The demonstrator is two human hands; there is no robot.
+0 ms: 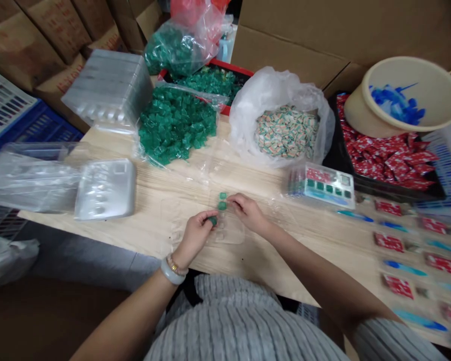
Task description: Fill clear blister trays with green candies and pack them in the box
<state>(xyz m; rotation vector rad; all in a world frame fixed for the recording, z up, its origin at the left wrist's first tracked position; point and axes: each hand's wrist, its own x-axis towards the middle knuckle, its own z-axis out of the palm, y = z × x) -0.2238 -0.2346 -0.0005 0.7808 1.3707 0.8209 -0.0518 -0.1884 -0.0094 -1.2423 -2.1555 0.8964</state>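
The left hand (197,236) pinches a green wrapped sweet (212,220) at the near edge of a clear blister tray (229,233). The right hand (248,213), fingers pressed together, sits just beside two green sweets (222,200) in that tray.

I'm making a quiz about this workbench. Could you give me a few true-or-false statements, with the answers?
The left hand pinches a green piece. True.
The right hand holds a red sachet. False: its fingers are beside small green pieces on a clear plastic tray.
A pale bangle circles the left wrist. True.
The beige basin holds red sachets. False: it holds blue pieces; red sachets lie in the black tray beneath it.
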